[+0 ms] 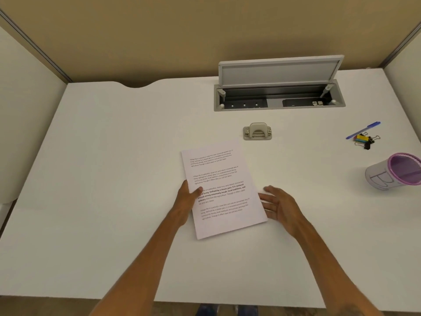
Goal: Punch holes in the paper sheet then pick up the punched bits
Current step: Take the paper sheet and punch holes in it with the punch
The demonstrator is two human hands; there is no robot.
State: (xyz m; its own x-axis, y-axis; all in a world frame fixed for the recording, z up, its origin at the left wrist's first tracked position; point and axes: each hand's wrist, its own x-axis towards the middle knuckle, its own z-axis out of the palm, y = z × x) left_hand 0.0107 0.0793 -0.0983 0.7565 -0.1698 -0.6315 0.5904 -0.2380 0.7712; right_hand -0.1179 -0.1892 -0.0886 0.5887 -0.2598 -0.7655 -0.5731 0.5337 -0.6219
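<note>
A printed paper sheet (222, 188) lies slightly tilted in the middle of the white desk (114, 156). My left hand (188, 196) grips its left edge, thumb on top of the text. My right hand (276, 205) is open beside the sheet's right edge, fingers spread and touching or nearly touching it. A small grey hole punch (257, 131) stands on the desk beyond the sheet's top right corner, apart from both hands.
An open cable box (279, 96) with a raised lid is set into the desk at the back. At the right lie a blue pen (363, 130), several coloured binder clips (365, 140) and a tipped purple mesh cup (395, 171).
</note>
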